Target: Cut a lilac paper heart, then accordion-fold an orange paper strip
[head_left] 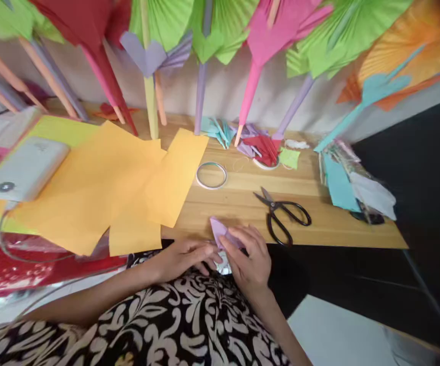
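Just off the table's front edge, my right hand point(251, 256) pinches a small folded piece of purple paper point(218, 230) between thumb and fingers. A pointed corner of that paper sticks up over the wooden edge. Beside it, my left hand point(189, 258) has its fingers loosely stretched out, the tips close to the lower part of the paper. Whether they touch it I cannot tell. A shiny whitish scrap point(223, 264) shows between the hands. Black-handled scissors point(272, 205) lie with blades apart on the wooden table point(238, 198), to the right of my hands.
Orange paper sheets point(90, 188) cover the table's left, with a white device point(32, 168) and its cable on top. A tape roll point(211, 176) lies mid-table. Paper fans point(269, 30) on sticks lean along the wall. Paper scraps point(261, 150) and a plastic-wrapped bundle point(342, 183) lie behind and right.
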### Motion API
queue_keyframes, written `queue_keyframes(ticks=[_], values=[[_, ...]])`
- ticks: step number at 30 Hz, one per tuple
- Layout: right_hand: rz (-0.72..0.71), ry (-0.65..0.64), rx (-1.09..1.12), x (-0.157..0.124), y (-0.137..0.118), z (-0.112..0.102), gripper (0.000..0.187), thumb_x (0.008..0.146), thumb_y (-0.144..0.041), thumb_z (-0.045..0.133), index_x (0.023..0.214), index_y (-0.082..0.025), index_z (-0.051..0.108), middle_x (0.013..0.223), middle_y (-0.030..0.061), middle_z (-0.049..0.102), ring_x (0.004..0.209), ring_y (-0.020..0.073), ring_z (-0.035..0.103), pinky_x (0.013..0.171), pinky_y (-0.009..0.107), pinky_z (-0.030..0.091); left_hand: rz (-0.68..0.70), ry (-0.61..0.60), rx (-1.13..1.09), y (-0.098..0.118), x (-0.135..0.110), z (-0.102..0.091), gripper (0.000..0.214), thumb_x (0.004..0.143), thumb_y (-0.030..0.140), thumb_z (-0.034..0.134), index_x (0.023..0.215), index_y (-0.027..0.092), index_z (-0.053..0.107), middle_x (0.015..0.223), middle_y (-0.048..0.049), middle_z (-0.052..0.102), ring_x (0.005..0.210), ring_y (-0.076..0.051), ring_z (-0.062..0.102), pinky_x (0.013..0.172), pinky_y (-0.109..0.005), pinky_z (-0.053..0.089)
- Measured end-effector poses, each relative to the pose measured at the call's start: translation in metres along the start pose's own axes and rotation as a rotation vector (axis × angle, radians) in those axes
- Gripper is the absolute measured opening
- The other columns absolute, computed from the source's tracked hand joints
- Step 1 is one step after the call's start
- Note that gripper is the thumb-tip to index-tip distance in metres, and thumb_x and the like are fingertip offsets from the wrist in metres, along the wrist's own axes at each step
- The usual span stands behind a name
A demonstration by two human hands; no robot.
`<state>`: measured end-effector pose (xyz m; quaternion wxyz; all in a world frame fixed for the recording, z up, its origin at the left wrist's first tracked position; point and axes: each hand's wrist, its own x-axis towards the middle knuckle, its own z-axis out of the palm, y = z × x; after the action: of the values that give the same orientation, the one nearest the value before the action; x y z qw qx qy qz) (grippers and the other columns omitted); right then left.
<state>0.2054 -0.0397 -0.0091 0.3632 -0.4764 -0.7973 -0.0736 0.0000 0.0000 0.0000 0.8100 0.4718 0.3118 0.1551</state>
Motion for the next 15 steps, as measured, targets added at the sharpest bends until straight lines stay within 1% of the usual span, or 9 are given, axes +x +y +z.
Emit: queue_keyframes(ticks=[3,6,8,10,12,13,15], values=[[-0.044,-0.025,0.048,0.006,-0.001,0.000,0.023,0.095,-0.015,0.057,0.114,-0.019,0.069,0.110,0.0092,0.073,0.113,0.0232,0.061,0.108,0.046,0.044,0.037,0.003,-0.052,0.010,0.004,0.010,0.066,0.089,0.071,0.055,0.100,0.008,0.073,0.097,-0.0128,0.072,0.085,-0.019,0.070,0.084,-0.031,0.058],[-0.048,-0.054,0.117,0.012,0.001,-0.005,0.031,0.093,-0.014,0.058,0.123,-0.016,0.065,0.117,0.0114,0.072,0.120,0.0245,0.059,0.112,0.049,0.039,0.097,0.033,-0.099,0.017,0.010,0.019,0.062,0.088,0.070,0.059,0.096,0.009,0.072,0.091,-0.0101,0.073,0.081,-0.017,0.069,0.084,-0.028,0.057],[-0.036,-0.064,0.165,0.016,0.004,-0.011,0.035,0.093,-0.015,0.058,0.127,-0.016,0.063,0.121,0.0119,0.071,0.123,0.0250,0.058,0.115,0.050,0.036,0.134,0.068,-0.126,0.021,0.015,0.023,0.059,0.086,0.068,0.064,0.094,0.010,0.072,0.086,-0.0081,0.072,0.076,-0.015,0.068,0.081,-0.026,0.056],[-0.019,-0.036,0.213,0.018,0.006,-0.017,0.036,0.093,-0.014,0.057,0.128,-0.019,0.064,0.123,0.0104,0.070,0.123,0.0247,0.059,0.115,0.051,0.036,0.154,0.110,-0.158,0.023,0.020,0.026,0.058,0.083,0.067,0.068,0.090,0.010,0.072,0.081,-0.0073,0.071,0.070,-0.014,0.066,0.075,-0.025,0.056],[0.077,0.065,0.233,0.019,0.006,-0.021,0.039,0.093,-0.014,0.056,0.130,-0.024,0.064,0.127,0.0091,0.068,0.124,0.0249,0.058,0.112,0.051,0.039,0.180,0.169,-0.185,0.026,0.022,0.026,0.059,0.081,0.068,0.069,0.086,0.009,0.072,0.075,-0.0074,0.070,0.065,-0.013,0.064,0.068,-0.024,0.055],[0.174,0.138,0.234,0.019,0.005,-0.022,0.040,0.093,-0.016,0.056,0.131,-0.025,0.064,0.129,0.0090,0.067,0.125,0.0253,0.058,0.110,0.050,0.041,0.201,0.205,-0.190,0.027,0.023,0.026,0.059,0.081,0.068,0.069,0.084,0.009,0.072,0.073,-0.0075,0.069,0.063,-0.013,0.064,0.065,-0.023,0.054],[0.464,0.272,0.274,0.018,0.001,-0.021,0.038,0.094,-0.023,0.057,0.131,-0.025,0.065,0.126,0.0093,0.068,0.118,0.0248,0.062,0.103,0.045,0.047,0.262,0.284,-0.174,0.029,0.021,0.027,0.056,0.083,0.065,0.068,0.082,0.009,0.071,0.072,-0.0074,0.069,0.062,-0.012,0.062,0.062,-0.022,0.051]])
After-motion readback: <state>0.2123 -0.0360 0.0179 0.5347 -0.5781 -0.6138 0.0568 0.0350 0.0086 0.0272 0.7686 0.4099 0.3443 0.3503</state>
